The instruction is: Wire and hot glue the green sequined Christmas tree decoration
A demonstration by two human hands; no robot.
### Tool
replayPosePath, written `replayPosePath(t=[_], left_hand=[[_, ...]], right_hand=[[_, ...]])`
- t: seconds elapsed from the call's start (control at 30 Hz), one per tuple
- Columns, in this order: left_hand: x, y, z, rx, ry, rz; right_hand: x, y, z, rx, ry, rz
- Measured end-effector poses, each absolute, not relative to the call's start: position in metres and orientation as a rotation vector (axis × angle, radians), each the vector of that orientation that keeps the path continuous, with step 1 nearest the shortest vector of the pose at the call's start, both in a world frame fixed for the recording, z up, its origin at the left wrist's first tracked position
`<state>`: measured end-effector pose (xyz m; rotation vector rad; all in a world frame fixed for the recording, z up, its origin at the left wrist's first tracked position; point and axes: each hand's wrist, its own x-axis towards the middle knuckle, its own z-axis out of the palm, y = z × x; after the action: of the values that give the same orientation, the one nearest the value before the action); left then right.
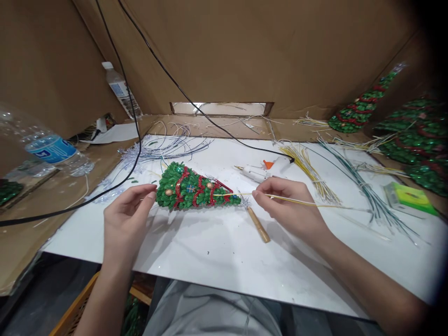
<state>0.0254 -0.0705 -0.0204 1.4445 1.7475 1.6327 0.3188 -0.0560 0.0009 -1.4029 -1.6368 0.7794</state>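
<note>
A small green cone-shaped Christmas tree (191, 189) with red garlands and small baubles lies on its side on the white board (217, 252), tip pointing right. My left hand (128, 219) grips its wide base with fingers curled. My right hand (289, 203) pinches a thin yellow strip (315, 203) that runs along the tree toward its tip. A wooden-handled tool (258, 225) lies just below the tree's tip, by my right hand.
A white glue gun (262, 170) with a black cord lies behind my right hand. Bundles of yellow strips (310, 170) and green strips (364, 191) lie right. Finished trees (360, 109) stand far right. Water bottles (52, 151) are left. Cardboard walls surround.
</note>
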Motion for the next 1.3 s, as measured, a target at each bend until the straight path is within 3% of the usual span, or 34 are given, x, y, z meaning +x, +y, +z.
replayPosePath(t=[0.2, 0.77, 1.3], left_hand=[[0.023, -0.063, -0.011, 1.391, 1.713, 1.556], [0.024, -0.035, 0.014, 1.414, 1.529, 1.316], [0.013, -0.013, 0.007, 1.448, 1.404, 1.106]], right_hand=[[0.316, -0.066, 0.004, -1.073, -1.910, 0.413], [0.317, -0.072, 0.000, -0.894, -2.108, 0.150], [0.302, -0.057, -0.023, -1.029, -1.932, 0.677]])
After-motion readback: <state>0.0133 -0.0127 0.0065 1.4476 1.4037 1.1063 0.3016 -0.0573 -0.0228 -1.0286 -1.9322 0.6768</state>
